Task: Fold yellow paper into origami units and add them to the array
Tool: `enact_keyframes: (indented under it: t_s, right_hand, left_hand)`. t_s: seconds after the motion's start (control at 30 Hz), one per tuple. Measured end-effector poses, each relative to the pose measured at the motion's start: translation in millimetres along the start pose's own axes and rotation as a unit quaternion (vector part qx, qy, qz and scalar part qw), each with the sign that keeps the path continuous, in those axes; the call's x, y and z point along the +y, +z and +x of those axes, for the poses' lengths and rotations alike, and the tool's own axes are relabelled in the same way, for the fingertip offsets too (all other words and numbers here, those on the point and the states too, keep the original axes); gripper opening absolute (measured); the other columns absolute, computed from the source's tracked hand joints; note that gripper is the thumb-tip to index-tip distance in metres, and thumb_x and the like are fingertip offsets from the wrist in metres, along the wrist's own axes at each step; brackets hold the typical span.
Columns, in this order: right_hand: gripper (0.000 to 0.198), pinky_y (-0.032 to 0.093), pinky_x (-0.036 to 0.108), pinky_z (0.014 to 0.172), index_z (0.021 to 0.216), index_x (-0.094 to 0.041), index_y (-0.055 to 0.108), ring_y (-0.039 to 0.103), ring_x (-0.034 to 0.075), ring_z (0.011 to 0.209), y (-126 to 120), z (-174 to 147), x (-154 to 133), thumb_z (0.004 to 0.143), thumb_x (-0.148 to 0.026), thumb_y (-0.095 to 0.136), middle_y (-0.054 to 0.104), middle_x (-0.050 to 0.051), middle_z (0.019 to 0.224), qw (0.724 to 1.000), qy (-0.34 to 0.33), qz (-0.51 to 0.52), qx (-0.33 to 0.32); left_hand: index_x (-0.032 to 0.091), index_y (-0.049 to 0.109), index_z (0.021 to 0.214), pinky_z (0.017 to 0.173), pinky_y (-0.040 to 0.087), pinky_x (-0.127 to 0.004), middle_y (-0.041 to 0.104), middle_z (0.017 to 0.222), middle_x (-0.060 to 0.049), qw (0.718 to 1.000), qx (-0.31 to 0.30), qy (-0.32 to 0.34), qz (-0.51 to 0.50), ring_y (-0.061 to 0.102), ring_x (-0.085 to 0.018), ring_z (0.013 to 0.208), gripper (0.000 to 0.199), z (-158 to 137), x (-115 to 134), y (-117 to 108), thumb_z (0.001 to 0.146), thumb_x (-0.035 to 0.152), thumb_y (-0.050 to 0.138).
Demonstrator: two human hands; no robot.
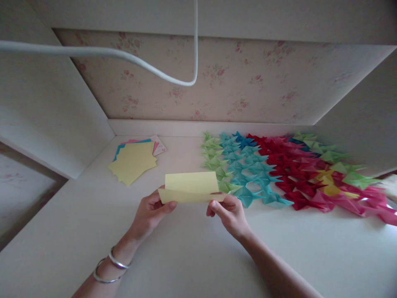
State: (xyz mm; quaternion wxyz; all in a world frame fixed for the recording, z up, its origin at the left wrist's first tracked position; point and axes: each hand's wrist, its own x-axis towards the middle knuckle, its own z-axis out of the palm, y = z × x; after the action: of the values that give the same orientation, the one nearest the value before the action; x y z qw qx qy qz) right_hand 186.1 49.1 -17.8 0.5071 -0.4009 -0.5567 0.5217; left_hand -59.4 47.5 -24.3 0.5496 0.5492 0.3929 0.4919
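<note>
A sheet of yellow paper (191, 182) is held up above the white desk, its near part bent over into a flap that faces me. My left hand (151, 210) pinches the flap's left end, thumb in front and fingers behind. At the right end, my right hand (228, 211) grips the same sheet between thumb and forefinger, its other fingers curled. Both hands are closed on the paper. Left of them, a stack of square paper (133, 161) lies on the desk, yellow on top with blue and pink edges showing beneath.
Rows of folded paper cranes (248, 165) in green, turquoise, red, pink and yellow cover the right side of the desk (186, 256). A white cable (149, 68) hangs across the upper view, before the flowered back panel (217, 91). White side panels stand left and right.
</note>
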Motion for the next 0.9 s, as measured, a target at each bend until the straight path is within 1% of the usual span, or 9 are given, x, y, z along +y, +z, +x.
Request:
enact_keyframes:
  t_s: [0.1,0.2,0.27,0.37,0.43,0.53,0.67,0.77,0.9]
  right_hand:
    - [0.031,0.049,0.023,0.05,0.071,-0.016,0.07,0.058,0.013,0.055,2,0,3,0.084,-0.044,0.068,0.067,0.003,0.064,1.0,0.012,0.001,0.023]
    - [0.027,0.046,0.022,0.053,0.076,-0.016,0.068,0.055,0.012,0.058,2,0,6,0.085,-0.042,0.068,0.064,0.001,0.067,0.998,0.023,0.003,0.056]
    - [0.025,0.044,0.021,0.054,0.078,-0.017,0.065,0.053,0.012,0.06,2,0,8,0.086,-0.041,0.069,0.062,0.0,0.069,0.997,0.027,0.006,0.076]
    - [0.022,0.045,0.022,0.057,0.085,-0.018,0.064,0.054,0.013,0.064,3,-1,10,0.085,-0.039,0.07,0.064,0.001,0.075,0.996,0.031,0.009,0.082]
    - [0.023,0.047,0.024,0.061,0.096,-0.019,0.063,0.057,0.014,0.07,5,-1,12,0.085,-0.037,0.071,0.066,0.002,0.083,0.997,0.032,0.009,0.065]
    - [0.032,0.048,0.025,0.065,0.114,-0.023,0.056,0.06,0.016,0.077,9,-3,15,0.086,-0.033,0.069,0.068,0.004,0.093,0.999,0.033,0.021,0.032]
    - [0.044,0.049,0.024,0.062,0.129,-0.026,0.047,0.062,0.015,0.072,14,-6,14,0.089,-0.031,0.066,0.07,0.003,0.089,0.998,0.042,0.036,0.016]
    - [0.043,0.049,0.023,0.058,0.127,-0.026,0.048,0.064,0.016,0.07,16,-7,13,0.089,-0.034,0.066,0.07,0.003,0.086,0.998,0.044,0.032,0.042]
    - [0.024,0.049,0.024,0.063,0.101,-0.021,0.065,0.064,0.018,0.074,15,-6,13,0.086,-0.039,0.068,0.071,0.004,0.085,0.994,0.036,-0.041,0.096]
  left_hand:
    - [0.017,0.075,0.108,0.088,0.05,-0.032,0.074,0.104,-0.008,0.996,-0.061,-0.061,0.002,0.066,-0.025,0.1,0.026,-3,6,0,0.084,0.026,0.073]
    - [0.017,0.072,0.112,0.083,0.051,-0.03,0.075,0.102,-0.008,0.986,-0.129,-0.105,-0.01,0.067,-0.024,0.096,0.032,-5,11,3,0.083,0.028,0.075]
    - [0.019,0.069,0.116,0.083,0.051,-0.03,0.074,0.107,-0.008,0.988,-0.109,-0.106,-0.038,0.066,-0.024,0.099,0.035,-4,12,6,0.082,0.029,0.075]
    - [0.023,0.064,0.12,0.08,0.051,-0.028,0.069,0.121,-0.008,0.992,-0.008,-0.102,-0.081,0.064,-0.025,0.105,0.037,-1,12,6,0.085,0.033,0.071]
    - [0.022,0.062,0.12,0.079,0.051,-0.028,0.068,0.122,-0.009,0.991,0.026,-0.113,-0.074,0.065,-0.025,0.104,0.036,0,13,5,0.087,0.034,0.068]
    - [0.02,0.065,0.116,0.081,0.051,-0.028,0.072,0.114,-0.009,0.989,-0.007,-0.146,-0.01,0.066,-0.025,0.1,0.033,2,16,5,0.087,0.036,0.068]
    - [0.018,0.07,0.112,0.078,0.05,-0.027,0.074,0.104,-0.007,0.978,-0.083,-0.155,0.117,0.066,-0.024,0.095,0.033,4,18,11,0.088,0.04,0.066]
    - [0.017,0.073,0.109,0.07,0.05,-0.025,0.075,0.095,-0.006,0.969,-0.106,-0.132,0.18,0.066,-0.023,0.086,0.034,3,16,16,0.092,0.042,0.059]
    - [0.018,0.072,0.11,0.064,0.05,-0.024,0.075,0.089,-0.005,0.97,-0.1,-0.097,0.201,0.067,-0.021,0.078,0.032,-1,11,20,0.093,0.04,0.057]
